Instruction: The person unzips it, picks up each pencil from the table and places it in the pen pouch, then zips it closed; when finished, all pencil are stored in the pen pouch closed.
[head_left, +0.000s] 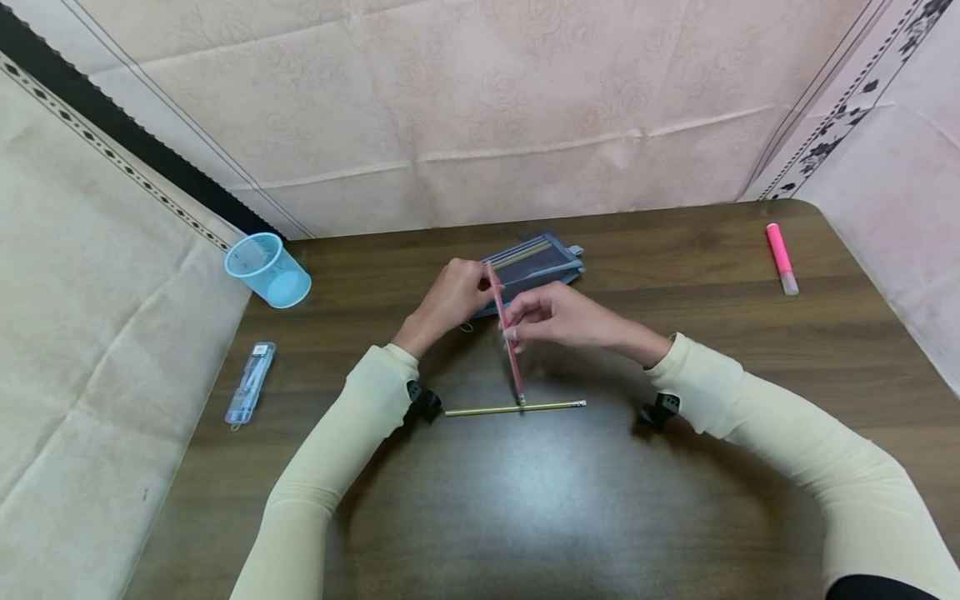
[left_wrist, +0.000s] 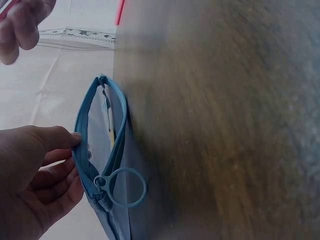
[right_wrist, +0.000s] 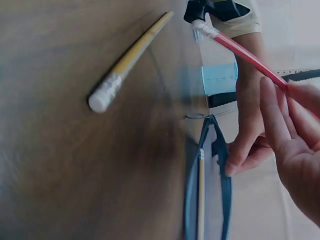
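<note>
Blue on the pouch (head_left: 542, 271); in front, red on the nearer pencil (head_left: 514, 368), yellow on the farther pencil (head_left: 483, 411); left, pale blue on the cup (head_left: 272, 271); right, pink on the marker (head_left: 780, 254); behind, faint roses on the pale cloth (head_left: 525, 100)

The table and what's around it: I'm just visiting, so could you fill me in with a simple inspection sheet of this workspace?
Surface: brown wood-look table, with glare toward the near side.
Job's things: blue pouch, unzipped, a pencil visible inside; red pencil, held; yellow pencil, lying on the table.
Clutter: blue cup and small blue case at the left; pink marker at the far right.
Grips: the person's left grip pinches the pouch's open edge; the right grip holds the red pencil.
Cables: nothing seen.
Surroundings: pale patterned cloth beyond the table's far edge and sides.
</note>
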